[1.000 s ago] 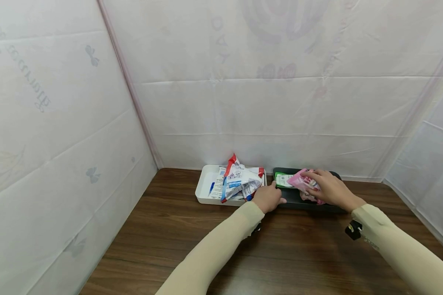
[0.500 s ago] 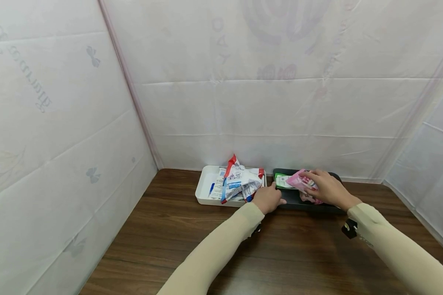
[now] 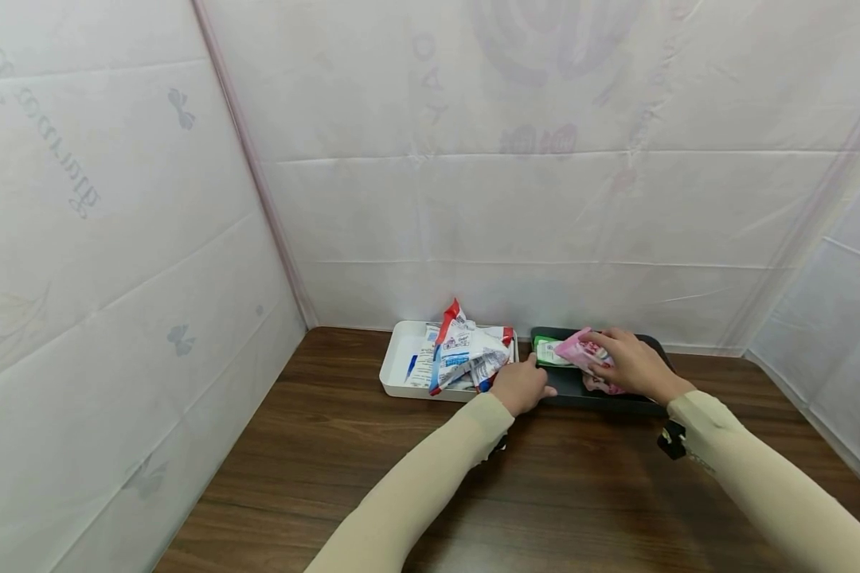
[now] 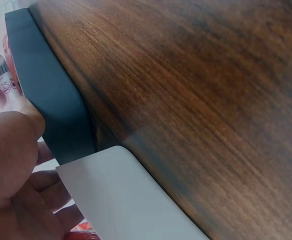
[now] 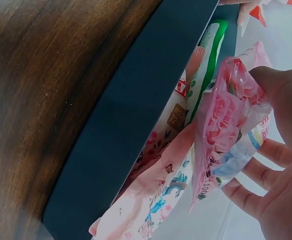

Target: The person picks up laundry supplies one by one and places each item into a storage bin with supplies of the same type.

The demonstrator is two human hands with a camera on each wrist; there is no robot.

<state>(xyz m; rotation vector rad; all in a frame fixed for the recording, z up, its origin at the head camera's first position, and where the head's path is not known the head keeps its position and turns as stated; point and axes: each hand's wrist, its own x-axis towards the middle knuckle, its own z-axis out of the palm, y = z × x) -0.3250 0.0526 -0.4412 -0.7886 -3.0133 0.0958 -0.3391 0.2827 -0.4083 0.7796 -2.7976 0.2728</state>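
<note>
My right hand (image 3: 634, 366) pinches a pink flower-printed plastic packet (image 5: 226, 110) between thumb and fingers, tilted over the dark tray (image 5: 120, 110). Inside that tray lie a green-and-white packet (image 3: 549, 352) and another pink packet (image 5: 161, 195), partly under the held one. My left hand (image 3: 521, 386) rests where the dark tray meets the white tray (image 4: 120, 185). Its thumb lies at the dark tray's rim, and its other fingers reach behind the white tray's wall, partly hidden there.
Red, white and blue crinkled bags (image 3: 466, 350) heap above the white tray's rim, beside a flat printed packet (image 3: 423, 366). Both trays stand at the back of the brown wooden table (image 3: 315, 461), close to a white sheet wall (image 3: 430, 215).
My right hand and wrist have shifted slightly left with the pink packet, which tips a little toward the green-and-white one. The left hand and both trays stay put.
</note>
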